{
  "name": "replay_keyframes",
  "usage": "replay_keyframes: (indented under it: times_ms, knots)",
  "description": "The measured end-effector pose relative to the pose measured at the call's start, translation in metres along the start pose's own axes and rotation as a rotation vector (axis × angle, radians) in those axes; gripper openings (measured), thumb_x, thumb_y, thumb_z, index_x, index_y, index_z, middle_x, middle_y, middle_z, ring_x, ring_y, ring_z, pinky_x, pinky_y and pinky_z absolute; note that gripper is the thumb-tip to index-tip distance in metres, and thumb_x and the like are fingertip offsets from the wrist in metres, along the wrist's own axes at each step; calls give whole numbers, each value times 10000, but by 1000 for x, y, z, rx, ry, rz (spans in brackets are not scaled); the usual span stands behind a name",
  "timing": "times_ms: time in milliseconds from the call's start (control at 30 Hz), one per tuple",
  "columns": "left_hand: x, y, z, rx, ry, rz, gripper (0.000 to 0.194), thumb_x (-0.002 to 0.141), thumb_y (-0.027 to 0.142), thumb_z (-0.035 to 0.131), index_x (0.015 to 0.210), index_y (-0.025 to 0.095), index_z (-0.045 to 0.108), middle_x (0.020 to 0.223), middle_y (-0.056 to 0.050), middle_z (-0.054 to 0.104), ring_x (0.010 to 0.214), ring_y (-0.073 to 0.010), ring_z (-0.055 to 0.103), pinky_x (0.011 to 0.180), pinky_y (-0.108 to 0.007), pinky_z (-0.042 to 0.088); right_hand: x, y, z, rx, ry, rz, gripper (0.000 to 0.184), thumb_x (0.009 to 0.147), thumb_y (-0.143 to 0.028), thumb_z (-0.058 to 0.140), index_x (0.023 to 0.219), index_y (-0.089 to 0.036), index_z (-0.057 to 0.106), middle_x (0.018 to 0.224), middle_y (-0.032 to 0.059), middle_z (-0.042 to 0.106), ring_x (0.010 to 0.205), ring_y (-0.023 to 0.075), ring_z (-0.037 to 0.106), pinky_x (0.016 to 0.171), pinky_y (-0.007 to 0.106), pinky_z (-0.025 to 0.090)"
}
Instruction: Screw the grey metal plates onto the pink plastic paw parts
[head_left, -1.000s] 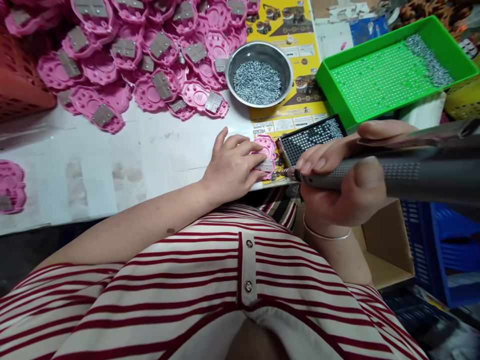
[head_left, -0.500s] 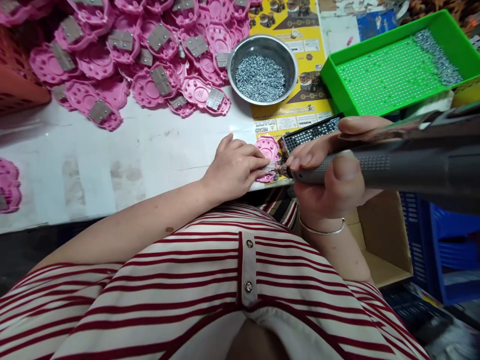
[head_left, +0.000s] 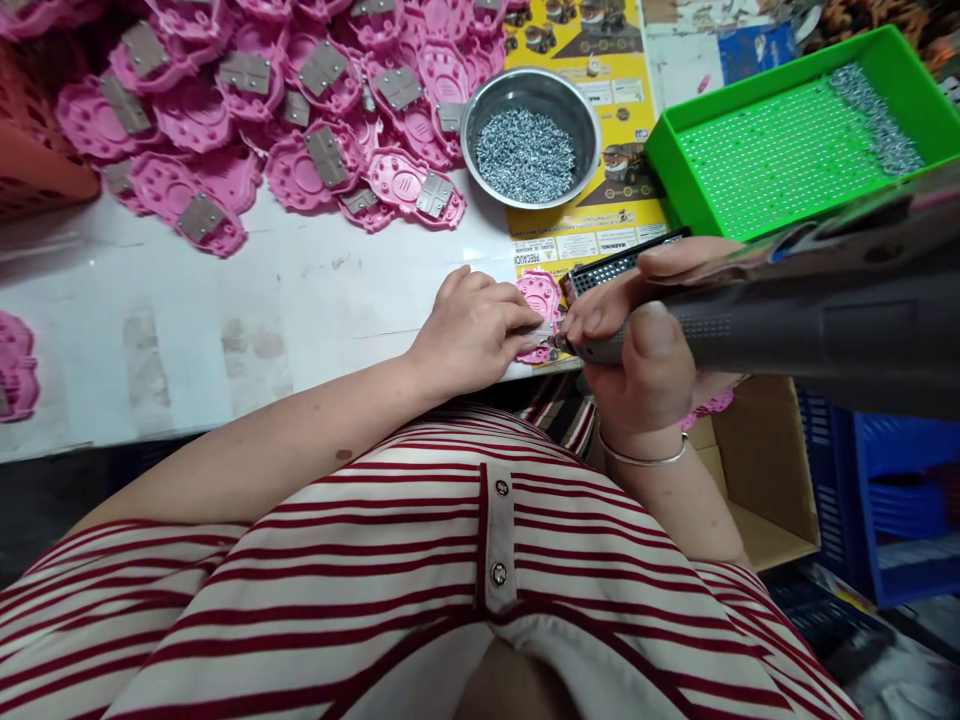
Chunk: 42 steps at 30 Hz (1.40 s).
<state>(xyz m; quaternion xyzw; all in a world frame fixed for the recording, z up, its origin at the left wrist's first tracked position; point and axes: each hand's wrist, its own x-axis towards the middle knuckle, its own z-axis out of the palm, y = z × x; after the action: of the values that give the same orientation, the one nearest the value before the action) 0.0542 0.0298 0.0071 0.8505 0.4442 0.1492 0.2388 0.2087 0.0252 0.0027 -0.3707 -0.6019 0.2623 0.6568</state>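
My left hand (head_left: pixel 480 325) presses its closed fingers on a pink plastic part (head_left: pixel 538 290) at the table's front edge, which has a metal plate on its lower half. In my right hand (head_left: pixel 637 350) is a dark grey electric screwdriver (head_left: pixel 780 320), lying nearly level with my fingers wrapped round its front end. Its tip meets the metal plate beside my left fingertips; whether a screw sits under it is too small to tell. Just behind the right fingers stands a small black perforated tray (head_left: pixel 611 268), partly hidden by that hand.
A steel bowl of screws (head_left: pixel 529 140) stands beyond the pink part. At the right is a green tray (head_left: pixel 780 150) with screws in it. Many pink parts with metal plates (head_left: pixel 322 155) are heaped at the back left, by an orange basket (head_left: pixel 45 130). A cardboard box (head_left: pixel 772 460) sits below right.
The screwdriver and my right hand have shifted slightly left and tilted a little. My left hand stays on the pink part. A pink piece now shows in the cardboard box.
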Motion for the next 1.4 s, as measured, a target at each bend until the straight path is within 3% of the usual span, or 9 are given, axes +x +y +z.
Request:
replay_keyframes:
  times_ms: [133,267,333,433,567,800,933,1200,1400]
  knots:
    - [2,1,-1,14,0,7,187,878,272,661,1024,267,777,1043,-4,736,982,-269,562,955,-461,387,9,3,4,111,52,-149,278,788,-522,671,1001,-348,636,508,-94,440,342,94,362,368,280,409]
    - [2,0,-2,26,0,17,199,888,258,633,1026,270,776,1038,-3,742,967,-269,569,929,-459,390,11,8,2,210,-52,-164,281,785,-460,709,1013,-320,625,498,-101,439,345,99,385,418,299,466]
    - [2,0,-2,23,-7,19,198,889,265,642,1036,271,774,1047,0,746,967,-265,571,933,-458,389,14,2,-1,236,-54,-201,309,790,-442,704,1057,-310,625,507,-101,425,346,93,384,379,277,433]
    - [1,0,0,20,-4,6,192,893,304,665,1053,283,768,1075,-2,749,979,-261,575,941,-456,387,23,-17,-9,196,70,-248,271,812,-437,668,1046,-301,659,536,-87,422,354,76,382,322,243,363]
    - [-3,-1,3,17,20,13,190,895,329,675,1056,286,767,1087,-8,749,987,-265,591,951,-462,389,34,-33,-32,61,313,-232,122,817,-329,654,918,-268,684,531,-69,434,395,78,408,385,237,397]
    - [-7,-4,5,11,34,29,226,909,344,651,1081,253,767,1090,-27,751,998,-286,611,942,-474,402,31,-25,-61,-90,436,-190,116,817,-354,605,901,-276,627,533,-76,420,396,102,381,416,268,358]
    - [-7,-5,6,14,33,39,235,904,349,656,1082,241,766,1088,-36,751,1002,-288,619,937,-475,402,28,-22,-63,-108,442,-135,125,814,-337,606,918,-267,599,560,-74,428,424,114,435,459,296,393]
    - [-9,-7,9,-5,51,54,244,923,357,622,1084,237,759,1091,-44,749,997,-273,626,920,-461,403,29,-7,-68,-67,421,-189,195,831,-344,652,972,-218,608,587,-77,457,415,45,403,415,218,378]
    - [-9,-7,10,-16,47,63,239,927,363,624,1082,239,757,1084,-45,747,1005,-275,631,921,-461,411,27,-6,-72,-168,416,-117,273,834,-425,668,990,-233,553,655,-64,491,413,66,414,412,271,392]
